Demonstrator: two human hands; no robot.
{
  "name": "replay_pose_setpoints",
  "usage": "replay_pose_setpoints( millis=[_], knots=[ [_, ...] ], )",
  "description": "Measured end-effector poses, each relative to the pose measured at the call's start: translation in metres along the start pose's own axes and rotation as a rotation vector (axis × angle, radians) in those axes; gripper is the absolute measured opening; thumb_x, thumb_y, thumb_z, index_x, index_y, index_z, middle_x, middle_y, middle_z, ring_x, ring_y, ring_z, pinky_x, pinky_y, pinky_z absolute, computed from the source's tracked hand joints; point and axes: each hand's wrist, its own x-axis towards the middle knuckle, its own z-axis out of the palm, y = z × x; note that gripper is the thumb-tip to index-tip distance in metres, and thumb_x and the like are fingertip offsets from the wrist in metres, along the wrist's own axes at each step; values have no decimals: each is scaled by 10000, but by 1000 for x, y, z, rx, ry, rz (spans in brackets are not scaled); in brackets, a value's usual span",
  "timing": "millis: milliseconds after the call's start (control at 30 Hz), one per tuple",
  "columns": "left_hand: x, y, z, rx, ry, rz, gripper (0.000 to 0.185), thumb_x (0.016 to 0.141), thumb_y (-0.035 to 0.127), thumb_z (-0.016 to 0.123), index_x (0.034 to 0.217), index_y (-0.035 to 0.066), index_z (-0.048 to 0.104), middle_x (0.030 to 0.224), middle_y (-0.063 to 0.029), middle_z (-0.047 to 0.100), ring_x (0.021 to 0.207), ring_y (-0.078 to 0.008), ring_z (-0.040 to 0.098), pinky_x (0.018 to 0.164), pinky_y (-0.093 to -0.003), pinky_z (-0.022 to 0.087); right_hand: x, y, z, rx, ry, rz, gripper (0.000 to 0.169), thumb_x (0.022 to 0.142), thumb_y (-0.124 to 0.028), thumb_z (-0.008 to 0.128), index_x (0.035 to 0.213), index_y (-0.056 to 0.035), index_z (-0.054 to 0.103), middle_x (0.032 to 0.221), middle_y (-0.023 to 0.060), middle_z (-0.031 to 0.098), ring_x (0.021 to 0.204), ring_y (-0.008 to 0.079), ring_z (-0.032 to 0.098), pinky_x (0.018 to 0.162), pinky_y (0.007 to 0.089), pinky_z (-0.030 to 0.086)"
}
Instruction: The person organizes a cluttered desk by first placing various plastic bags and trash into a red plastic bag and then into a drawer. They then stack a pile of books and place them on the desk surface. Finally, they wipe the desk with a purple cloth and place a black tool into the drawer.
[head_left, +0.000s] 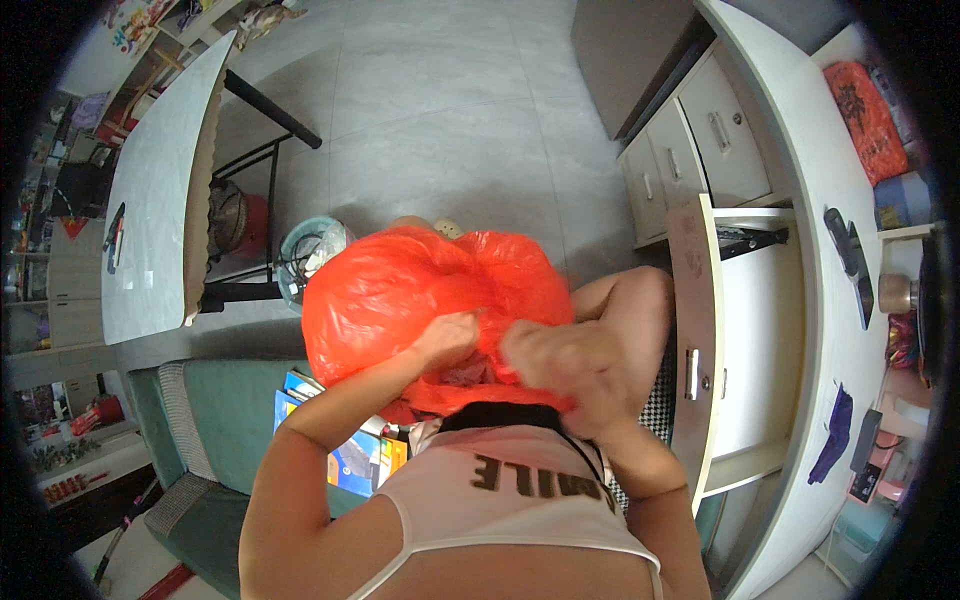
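Note:
A large, puffed-out red plastic bag (390, 277) lies over my lap, its gathered opening towards my body. My left hand (450, 337) is closed on the bag's plastic near the middle of the opening. Beside it on the right, my right hand (562, 360) is blurred and touches the bunched plastic; how its fingers sit is not clear. Between the hands, something dark reddish shows inside the opening, too hidden to name.
An open drawer (694, 300) juts out at my right, below a white desktop (832, 300) with a knife (841, 240) on it. Left are a grey table (157, 202), a bin (289, 262) and a green sofa (225, 405) holding colourful books (356, 461).

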Motion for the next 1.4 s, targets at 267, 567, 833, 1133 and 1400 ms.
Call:
replay_pose_setpoints(
  millis=[267,567,833,1133,1400],
  knots=[
    [1,2,7,-18,-41,-16,341,804,201,555,1105,44,587,1034,-154,607,942,-318,600,818,-390,504,48,74,39,-440,-596,358,370,823,-331,692,716,-48,479,768,91,540,691,248,495,608,372,404],
    [-1,2,18,-50,-36,-57,308,807,164,536,1080,32,591,1004,-155,619,947,-319,603,823,-381,501,-13,45,-89,-968,-176,343,1172,545,-268,886,1471,-109,185,1486,208,222,1387,384,169,1127,468,182],
    [7,-1,18,-40,-75,-21,281,811,131,520,1059,22,595,977,-156,630,951,-319,605,829,-373,499,-5,106,-64,-775,-475,520,1184,602,-367,846,1491,-192,84,1505,261,125,1397,432,84,1114,495,216],
    [-89,-1,-35,-447,-301,-101,255,814,94,501,1034,10,599,946,-156,642,955,-319,607,834,-364,496,11,140,-38,-1171,-375,934,1091,575,-638,756,1457,-274,228,1514,224,124,1382,461,100,980,723,226],
    [-103,57,-104,64,785,-713,1058,597,304,820,1450,58,245,1508,-212,182,1408,-373,137,1110,-503,179,35,128,38,-1480,-465,824,821,677,-600,687,1302,-109,481,1334,174,398,1267,382,316,956,704,253]
  ],
)
